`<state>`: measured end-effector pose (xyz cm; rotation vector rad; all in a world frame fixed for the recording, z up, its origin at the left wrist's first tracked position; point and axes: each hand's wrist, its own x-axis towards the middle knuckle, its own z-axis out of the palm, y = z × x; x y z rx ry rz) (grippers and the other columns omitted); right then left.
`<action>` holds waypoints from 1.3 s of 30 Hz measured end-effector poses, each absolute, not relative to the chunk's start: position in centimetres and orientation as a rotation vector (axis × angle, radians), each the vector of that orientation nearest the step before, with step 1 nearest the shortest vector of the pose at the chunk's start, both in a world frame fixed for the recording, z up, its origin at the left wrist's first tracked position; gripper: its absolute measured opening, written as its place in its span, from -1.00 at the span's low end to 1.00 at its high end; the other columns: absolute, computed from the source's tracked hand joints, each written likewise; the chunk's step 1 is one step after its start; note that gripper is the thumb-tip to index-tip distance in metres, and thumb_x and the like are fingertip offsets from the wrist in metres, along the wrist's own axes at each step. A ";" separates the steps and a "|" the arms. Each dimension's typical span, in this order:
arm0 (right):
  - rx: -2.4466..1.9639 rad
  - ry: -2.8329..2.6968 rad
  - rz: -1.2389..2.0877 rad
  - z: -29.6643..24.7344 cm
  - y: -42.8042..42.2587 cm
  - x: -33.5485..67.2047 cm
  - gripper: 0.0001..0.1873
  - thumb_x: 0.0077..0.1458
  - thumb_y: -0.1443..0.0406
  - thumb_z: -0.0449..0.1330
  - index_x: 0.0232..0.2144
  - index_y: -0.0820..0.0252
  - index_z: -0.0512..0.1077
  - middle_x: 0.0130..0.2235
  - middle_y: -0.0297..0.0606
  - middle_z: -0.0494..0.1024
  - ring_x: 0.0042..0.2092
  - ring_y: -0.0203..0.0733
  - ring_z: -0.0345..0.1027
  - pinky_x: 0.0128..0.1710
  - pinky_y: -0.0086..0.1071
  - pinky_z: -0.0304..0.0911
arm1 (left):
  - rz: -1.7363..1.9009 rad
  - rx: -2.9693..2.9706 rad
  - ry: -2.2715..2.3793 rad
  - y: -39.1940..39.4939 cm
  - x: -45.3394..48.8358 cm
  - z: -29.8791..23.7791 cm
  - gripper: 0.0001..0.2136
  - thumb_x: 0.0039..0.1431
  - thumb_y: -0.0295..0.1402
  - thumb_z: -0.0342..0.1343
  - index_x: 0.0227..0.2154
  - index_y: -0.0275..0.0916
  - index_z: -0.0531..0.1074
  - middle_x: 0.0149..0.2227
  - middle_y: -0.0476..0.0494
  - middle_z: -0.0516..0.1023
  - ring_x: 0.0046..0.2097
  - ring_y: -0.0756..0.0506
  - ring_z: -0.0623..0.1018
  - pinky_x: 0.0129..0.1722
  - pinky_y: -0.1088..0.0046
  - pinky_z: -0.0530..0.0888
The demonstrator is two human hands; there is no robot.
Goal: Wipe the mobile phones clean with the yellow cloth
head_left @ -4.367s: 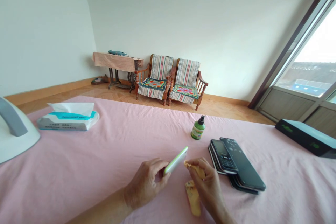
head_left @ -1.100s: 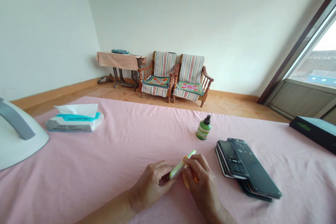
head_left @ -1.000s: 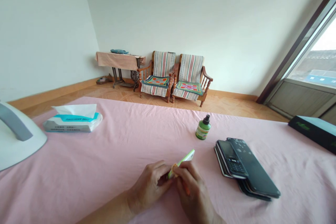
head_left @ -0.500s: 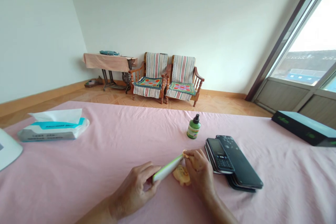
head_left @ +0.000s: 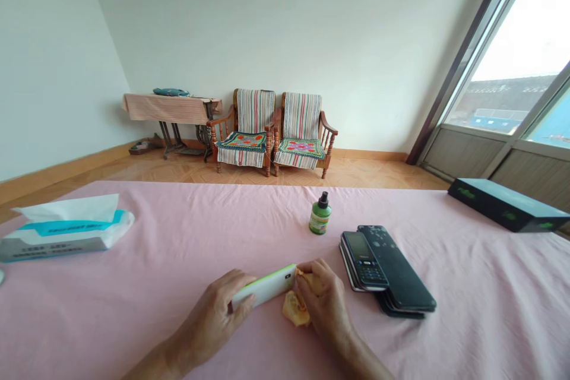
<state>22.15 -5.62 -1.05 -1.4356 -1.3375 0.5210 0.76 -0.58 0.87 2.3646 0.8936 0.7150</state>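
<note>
With left grip (head_left: 217, 312), clasps a white phone (head_left: 269, 288) (green along one edge) over the pink-covered table (head_left: 200, 231). With right grip (head_left: 328, 301), pinches a yellow cloth (head_left: 294, 310) at the phone's camera end.

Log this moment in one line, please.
left hand: grips white phone | right hand: pinches yellow cloth at phone's end | nearby: stacked phones, green spray bottle

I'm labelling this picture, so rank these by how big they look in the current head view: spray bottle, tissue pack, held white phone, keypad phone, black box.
1. Tissue pack
2. Black box
3. White phone and keypad phone: too alike to rank, the white phone being partly covered
4. Spray bottle
</note>
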 end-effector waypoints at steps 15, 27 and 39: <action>-1.489 -1.357 0.434 -1.1 -5.4 22.0 -0.81 0.00 0.44 0.09 -0.41 0.21 0.51 -0.39 -0.29 0.45 -0.36 -0.27 0.37 -0.36 -0.49 0.22 | 0.685 2.365 0.877 -1.0 1.3 0.2 -0.79 0.33 -0.30 -0.09 -0.14 -0.22 0.40 -0.27 -0.13 0.48 -0.20 -0.10 0.49 -0.18 0.46 0.39; -1.392 -1.360 0.353 -0.6 -5.6 21.5 -0.80 0.09 0.37 0.07 -0.31 0.24 0.50 -0.35 -0.23 0.47 -0.31 -0.24 0.40 -0.31 -0.47 0.27 | 0.694 2.380 0.862 -1.0 1.4 0.3 -0.82 0.32 -0.33 -0.07 -0.15 -0.20 0.40 -0.27 -0.12 0.48 -0.19 -0.10 0.49 -0.16 0.47 0.39; -1.548 -1.461 0.453 -1.6 -5.3 22.2 -0.80 -0.06 0.50 0.10 -0.52 0.21 0.48 -0.46 -0.32 0.43 -0.40 -0.27 0.34 -0.41 -0.48 0.16 | 0.741 2.374 0.864 -0.9 1.2 -0.1 -0.81 0.31 -0.27 -0.06 -0.20 -0.23 0.40 -0.30 -0.13 0.49 -0.23 -0.10 0.50 -0.20 0.49 0.40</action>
